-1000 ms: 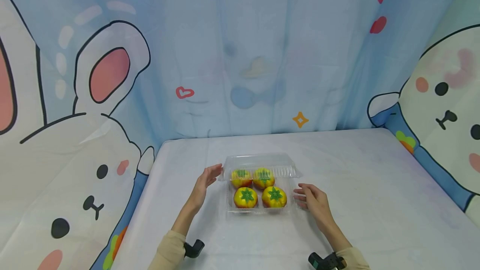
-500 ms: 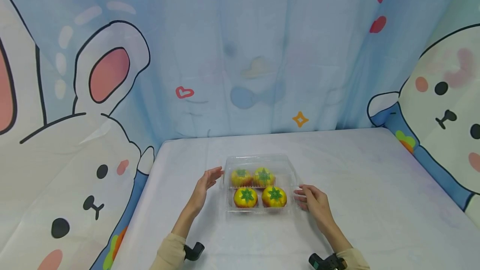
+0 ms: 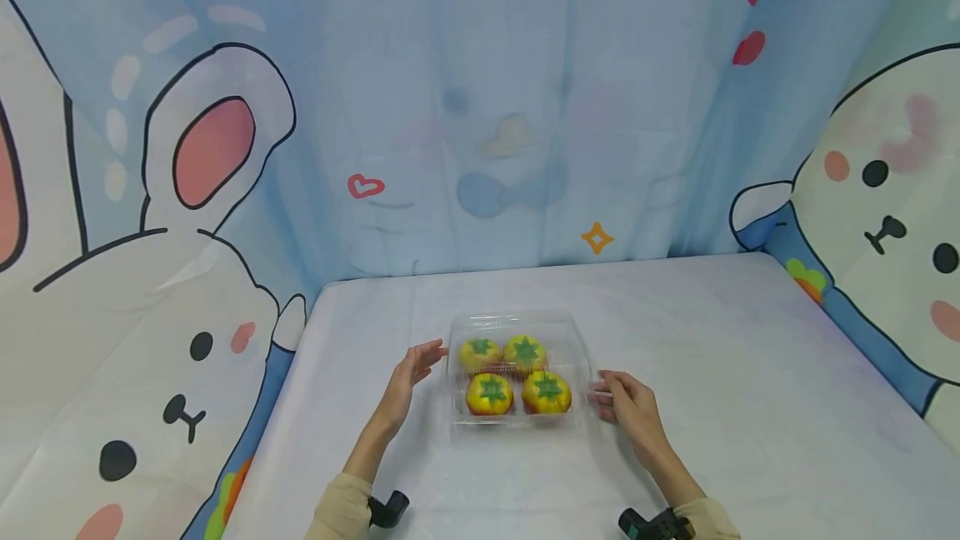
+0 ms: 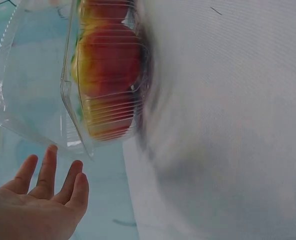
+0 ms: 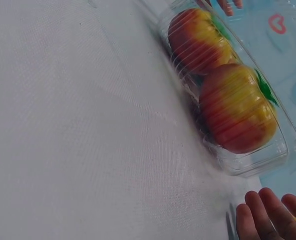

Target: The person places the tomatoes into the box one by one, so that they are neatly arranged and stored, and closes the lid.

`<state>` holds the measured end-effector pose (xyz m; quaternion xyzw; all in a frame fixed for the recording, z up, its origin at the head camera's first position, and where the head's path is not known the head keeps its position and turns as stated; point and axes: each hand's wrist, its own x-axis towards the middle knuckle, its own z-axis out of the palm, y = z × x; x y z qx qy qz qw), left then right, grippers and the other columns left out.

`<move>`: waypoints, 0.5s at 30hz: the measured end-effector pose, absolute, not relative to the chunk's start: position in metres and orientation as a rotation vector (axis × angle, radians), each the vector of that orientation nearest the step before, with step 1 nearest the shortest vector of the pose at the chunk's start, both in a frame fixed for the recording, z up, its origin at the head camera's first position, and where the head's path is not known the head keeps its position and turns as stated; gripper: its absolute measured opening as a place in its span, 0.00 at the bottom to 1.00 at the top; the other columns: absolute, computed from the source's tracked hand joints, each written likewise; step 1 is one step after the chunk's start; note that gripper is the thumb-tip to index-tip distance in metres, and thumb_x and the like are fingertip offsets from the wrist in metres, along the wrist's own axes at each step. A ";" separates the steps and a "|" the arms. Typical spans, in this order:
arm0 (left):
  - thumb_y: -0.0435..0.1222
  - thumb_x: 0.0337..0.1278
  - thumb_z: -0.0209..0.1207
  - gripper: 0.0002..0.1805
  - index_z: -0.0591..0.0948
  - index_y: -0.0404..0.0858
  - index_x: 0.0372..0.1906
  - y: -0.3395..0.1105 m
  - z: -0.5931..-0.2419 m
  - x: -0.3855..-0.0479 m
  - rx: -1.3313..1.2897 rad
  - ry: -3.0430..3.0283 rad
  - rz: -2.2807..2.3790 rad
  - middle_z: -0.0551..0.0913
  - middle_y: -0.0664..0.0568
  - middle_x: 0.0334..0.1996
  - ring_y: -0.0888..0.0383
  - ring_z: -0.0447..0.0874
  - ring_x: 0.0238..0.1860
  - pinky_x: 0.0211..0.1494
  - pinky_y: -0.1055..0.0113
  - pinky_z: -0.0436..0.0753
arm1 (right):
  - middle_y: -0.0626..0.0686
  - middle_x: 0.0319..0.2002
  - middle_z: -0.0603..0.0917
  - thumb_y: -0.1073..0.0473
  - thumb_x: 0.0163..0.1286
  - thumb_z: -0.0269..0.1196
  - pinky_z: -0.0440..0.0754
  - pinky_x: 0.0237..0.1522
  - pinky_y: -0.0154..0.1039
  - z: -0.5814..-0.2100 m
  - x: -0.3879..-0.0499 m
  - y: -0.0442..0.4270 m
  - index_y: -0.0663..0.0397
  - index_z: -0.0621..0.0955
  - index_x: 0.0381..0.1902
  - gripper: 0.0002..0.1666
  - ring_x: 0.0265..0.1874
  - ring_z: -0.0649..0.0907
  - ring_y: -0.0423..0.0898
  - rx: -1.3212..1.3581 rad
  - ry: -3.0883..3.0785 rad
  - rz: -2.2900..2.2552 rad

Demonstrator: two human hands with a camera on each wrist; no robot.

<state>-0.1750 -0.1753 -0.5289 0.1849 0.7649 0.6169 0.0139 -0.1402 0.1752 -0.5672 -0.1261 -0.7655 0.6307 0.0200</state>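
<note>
A clear plastic clamshell box (image 3: 517,421) stands in the middle of the table and holds several yellow-and-red, persimmon-like fruits (image 3: 547,392) with green leafy tops. Its hinged lid (image 3: 517,322) leans forward over the fruits, partly lowered; a gap between lid and base shows in the left wrist view. My left hand (image 3: 408,369) is at the lid's left edge with fingers extended, the fingertips (image 4: 51,150) at or very near the plastic. To the right of the box, my right hand (image 3: 630,402) has loosely bent fingers close to the lid's edge; contact cannot be made out.
A white cloth covers the table (image 3: 712,340). Behind it hangs a blue curtain (image 3: 495,107) printed with cartoon animals. Dark wrist devices (image 3: 388,509) are strapped at both beige sleeves.
The lid has swung forward and down from a more upright stance, now lying over the rear and front fruits. Both hands have moved only slightly, beside the box.
</note>
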 end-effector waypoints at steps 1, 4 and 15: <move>0.55 0.77 0.23 0.39 0.66 0.28 0.70 -0.175 -0.529 -0.175 0.576 2.379 1.922 0.75 0.37 0.64 0.39 0.66 0.69 0.72 0.39 0.60 | 0.65 0.50 0.81 0.51 0.80 0.45 0.85 0.37 0.30 -0.567 -0.140 0.175 0.68 0.73 0.62 0.27 0.42 0.87 0.46 -0.395 -2.378 1.950; 0.55 0.78 0.23 0.39 0.66 0.28 0.70 -0.175 -0.532 -0.176 0.571 2.372 1.924 0.75 0.37 0.64 0.39 0.66 0.69 0.72 0.40 0.60 | 0.64 0.48 0.80 0.52 0.80 0.46 0.85 0.36 0.31 -0.569 -0.138 0.175 0.69 0.74 0.61 0.27 0.40 0.86 0.44 -0.403 -2.385 1.939; 0.48 0.80 0.24 0.34 0.67 0.28 0.69 -0.176 -0.538 -0.176 0.563 2.329 1.965 0.75 0.34 0.63 0.37 0.66 0.69 0.72 0.38 0.59 | 0.62 0.47 0.80 0.53 0.80 0.47 0.86 0.37 0.33 -0.571 -0.134 0.177 0.69 0.74 0.61 0.25 0.36 0.84 0.41 -0.400 -2.404 1.967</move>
